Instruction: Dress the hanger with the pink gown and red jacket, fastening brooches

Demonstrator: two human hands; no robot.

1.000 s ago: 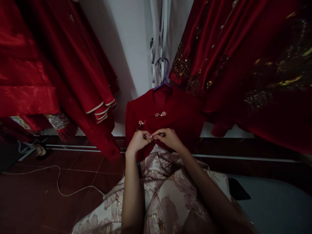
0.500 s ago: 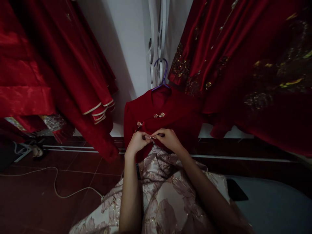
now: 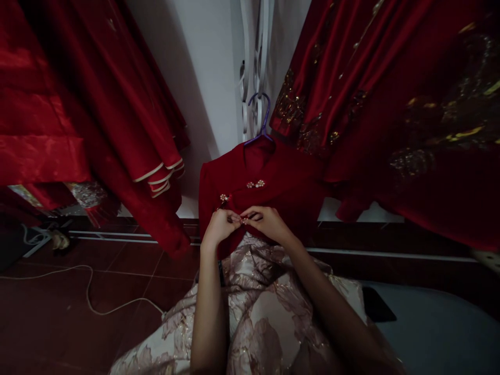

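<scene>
A dark red jacket (image 3: pixel 289 192) hangs on a purple hanger (image 3: pixel 262 127) in front of me. Flower-shaped jewelled clasps sit on its front: an upper clasp (image 3: pixel 255 184) near the neck and another clasp (image 3: pixel 224 198) at the left side. My left hand (image 3: pixel 222 229) and my right hand (image 3: pixel 269 223) meet at the lower front of the jacket. Between their pinched fingertips is a small jewelled clasp (image 3: pixel 244 221), partly covered by the fingers. Below them the floral fabric (image 3: pixel 269 323) with a metallic sheen lies over my lap.
Red garments (image 3: pixel 148 130) with pale trim hang at the left, and gold-embroidered red garments (image 3: pixel 351 94) at the right. A white metal frame (image 3: pixel 252 57) stands behind the hanger. A white cable (image 3: pixel 117 312) crosses the tiled floor. A dark flat object (image 3: pixel 377 303) lies on a grey surface (image 3: pixel 441 333).
Both hands stay at the same spot on the jacket. Their fingertips have shifted slightly around the clasp, which shows a little more clearly now.
</scene>
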